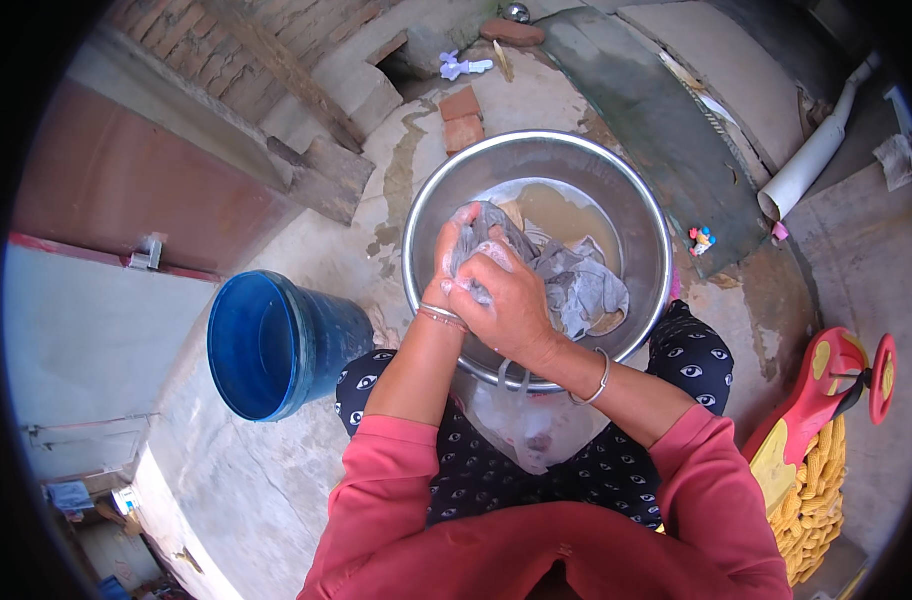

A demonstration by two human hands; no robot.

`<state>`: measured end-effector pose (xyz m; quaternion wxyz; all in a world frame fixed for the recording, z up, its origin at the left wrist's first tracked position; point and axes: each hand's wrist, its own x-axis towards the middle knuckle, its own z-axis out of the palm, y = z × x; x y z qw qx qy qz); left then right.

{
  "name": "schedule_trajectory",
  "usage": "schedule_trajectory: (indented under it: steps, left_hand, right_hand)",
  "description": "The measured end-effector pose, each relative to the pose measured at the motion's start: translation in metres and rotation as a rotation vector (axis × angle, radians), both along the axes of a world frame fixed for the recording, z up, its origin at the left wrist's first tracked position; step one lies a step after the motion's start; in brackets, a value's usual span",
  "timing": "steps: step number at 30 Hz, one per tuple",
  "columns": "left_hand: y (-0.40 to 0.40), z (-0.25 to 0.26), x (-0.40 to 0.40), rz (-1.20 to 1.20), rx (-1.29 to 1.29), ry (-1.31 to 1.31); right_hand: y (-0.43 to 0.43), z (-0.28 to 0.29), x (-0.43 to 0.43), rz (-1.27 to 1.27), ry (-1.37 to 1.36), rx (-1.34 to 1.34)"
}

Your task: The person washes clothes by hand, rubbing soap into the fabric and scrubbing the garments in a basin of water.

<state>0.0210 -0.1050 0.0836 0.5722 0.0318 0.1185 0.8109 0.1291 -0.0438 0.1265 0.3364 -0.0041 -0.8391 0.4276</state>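
A wet grey cloth (491, 218) is bunched between my two hands above a wide stainless steel basin (456, 171). My left hand (447, 244) grips it from the left side, its fingers partly hidden by the cloth. Soapy foam covers my right hand (507, 294), which is closed over the near part of the same cloth. The cloth's loose end appears to trail down into the basin, where more grey fabric (582, 289) lies. Murky brown water (564, 214) covers part of the basin's bottom. A clear plastic bag (534, 427) rests over my lap against the basin's near rim.
To the left, a blue plastic bucket (257, 345) stands on the concrete floor. Two red bricks (462, 120) lie beyond the basin. A red and yellow ride-on toy (801, 405) is at the right, beside a yellow woven item (808, 502). A white pipe (808, 169) lies farther back.
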Motion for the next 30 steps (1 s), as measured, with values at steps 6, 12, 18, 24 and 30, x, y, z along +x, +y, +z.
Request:
schedule_trajectory:
  steps: [6,12,18,24,30]
  left_hand:
    - [0.043,0.015,0.043,0.354,-0.619,0.07]
    - [-0.011,-0.002,-0.002,-0.066,0.042,-0.004]
    - [0.044,0.012,0.05,0.339,-0.67,0.047]
    - [-0.002,-0.001,0.008,-0.106,-0.043,-0.046]
    - [0.042,0.016,0.043,0.336,-0.574,0.035]
  right_hand:
    - [0.077,-0.031,-0.034,-0.337,-0.325,-0.385]
    - [0.004,0.002,-0.004,-0.055,-0.077,-0.131]
    - [0.062,-0.031,-0.03,-0.251,-0.303,-0.461]
    - [0.007,0.0,-0.004,-0.022,-0.096,-0.168]
    - [0.086,-0.036,-0.031,-0.303,-0.431,-0.371]
